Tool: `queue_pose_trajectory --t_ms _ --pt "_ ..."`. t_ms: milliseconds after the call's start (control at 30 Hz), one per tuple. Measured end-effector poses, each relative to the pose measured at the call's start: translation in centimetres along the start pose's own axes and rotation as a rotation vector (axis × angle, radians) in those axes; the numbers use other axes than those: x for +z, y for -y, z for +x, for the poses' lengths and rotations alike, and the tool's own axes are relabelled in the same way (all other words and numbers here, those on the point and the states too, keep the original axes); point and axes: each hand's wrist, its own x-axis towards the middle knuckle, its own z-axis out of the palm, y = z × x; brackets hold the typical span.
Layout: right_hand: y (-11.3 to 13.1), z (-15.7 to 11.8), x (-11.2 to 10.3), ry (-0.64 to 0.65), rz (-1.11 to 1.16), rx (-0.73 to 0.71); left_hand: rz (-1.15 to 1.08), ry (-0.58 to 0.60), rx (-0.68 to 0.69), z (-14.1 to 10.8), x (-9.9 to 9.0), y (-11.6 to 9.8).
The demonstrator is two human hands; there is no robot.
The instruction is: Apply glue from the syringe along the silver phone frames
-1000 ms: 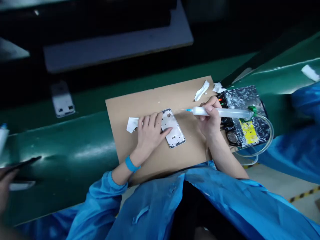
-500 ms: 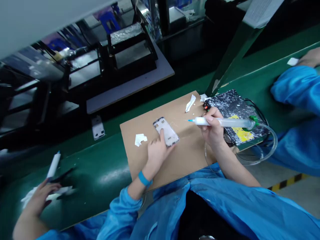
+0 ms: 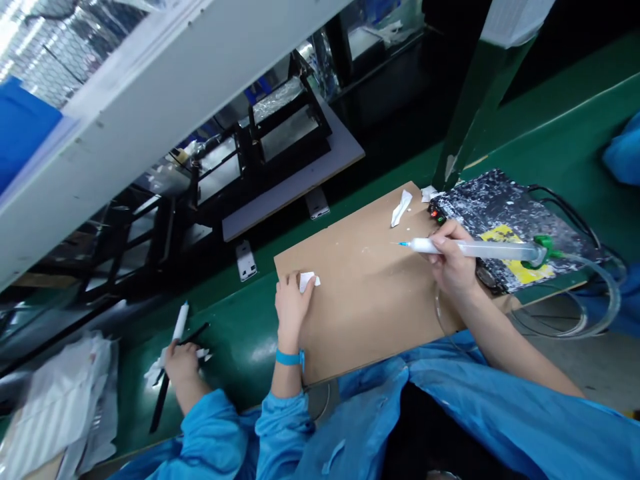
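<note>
My left hand (image 3: 291, 303), with a blue band at its wrist, rests at the left edge of a brown board (image 3: 370, 313). Its thumb and curled fingers close round a small piece of white paper (image 3: 306, 281). My right hand (image 3: 454, 260) grips a clear syringe (image 3: 495, 251) filled with white material. The syringe's thin needle with a blue hub points left over the board, apart from its surface. A green cap and a clear hose are fitted at the syringe's rear end. Behind the board lies a white phone frame (image 3: 317, 203).
A paint-spattered control box (image 3: 505, 193) with cables stands right of the board. Crumpled paper (image 3: 401, 208) lies near the board's far edge. Another phone frame (image 3: 246, 260) is on the green bench. At left, a co-worker's hand (image 3: 181, 363) is beside another syringe (image 3: 181, 321). A shelf (image 3: 295, 183) and a green post (image 3: 467, 113) stand behind.
My left hand has left the phone frame on the board and moved left to the paper. A phone frame now lies behind the board. My right hand still holds the syringe. The view has shifted.
</note>
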Motion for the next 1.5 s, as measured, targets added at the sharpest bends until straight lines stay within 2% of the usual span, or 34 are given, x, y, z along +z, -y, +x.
queue_pose_trajectory --t_ms 100,233,333,467,600,800,900,1033,1167,1300,1400,1500 --pt "-0.5 0.0 -0.4 -0.026 -0.051 0.020 -0.132 0.008 0.048 -0.5 1.3 0.1" --pt "-0.7 -0.4 -0.7 -0.014 -0.242 0.055 -0.315 0.021 0.121 -0.5 3.3 -1.1" --pt "-0.8 -1.1 0.1 0.065 -0.376 0.101 -0.439 0.062 0.225 -0.9 4.6 -2.8" --pt "-1.5 -2.2 1.8 0.230 -0.522 0.232 -0.538 0.103 0.340 -1.6 6.0 -4.9" --pt "-3.3 -2.8 2.9 0.324 -0.639 0.284 -0.573 0.072 0.351 -1.7 6.7 -5.4" --pt "-5.9 -3.0 3.8 0.367 -0.718 0.227 -0.576 0.044 0.374 -1.6 7.2 -5.2" --pt "-6.5 -3.1 4.2 0.370 -0.730 0.205 -0.581 0.051 0.388 -1.4 7.5 -5.2" --pt "-6.5 -3.0 4.3 0.424 -0.722 0.251 -0.602 0.069 0.423 -0.8 8.1 -5.2" --pt "-6.1 -2.9 4.1 0.383 -0.685 0.286 -0.597 0.057 0.449 -0.5 8.5 -5.3" --pt "-5.7 -2.4 3.1 0.297 -0.599 0.278 -0.566 0.049 0.446 -0.9 8.0 -5.3" --pt "-5.6 -1.8 2.3 0.170 -0.530 0.297 -0.534 0.086 0.456 -0.9 6.8 -5.0" --pt "-5.7 -1.7 1.9 0.101 -0.519 0.269 -0.455 0.112 0.425 0.4 4.5 -4.0"
